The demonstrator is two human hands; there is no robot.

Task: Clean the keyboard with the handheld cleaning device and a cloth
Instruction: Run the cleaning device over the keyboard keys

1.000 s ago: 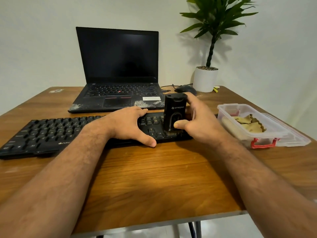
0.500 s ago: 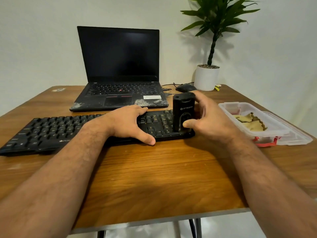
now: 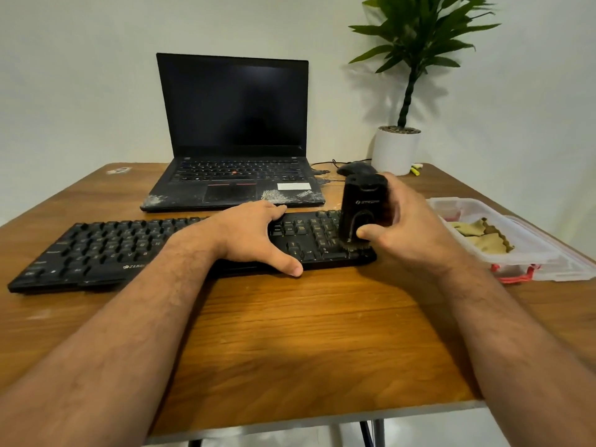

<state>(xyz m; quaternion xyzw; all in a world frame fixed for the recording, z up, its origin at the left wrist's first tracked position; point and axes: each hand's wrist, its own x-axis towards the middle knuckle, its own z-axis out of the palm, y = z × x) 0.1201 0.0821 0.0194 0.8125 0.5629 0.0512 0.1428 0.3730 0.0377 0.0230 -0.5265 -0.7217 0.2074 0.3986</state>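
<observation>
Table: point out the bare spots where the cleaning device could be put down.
Bare wood on the table runs from the keyboard to the near edge, between the forearms. A smaller patch lies left of the laptop. It is crowded at right: the right hand with the cleaning device, the plastic box, mouse and plant pot.

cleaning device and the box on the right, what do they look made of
Cleaning device: looks like black plastic, smooth and slightly glossy, with printed lettering and brownish bristles at its base. Box: seemingly clear plastic, see-through walls showing tan cloth inside, with red clips.
</observation>
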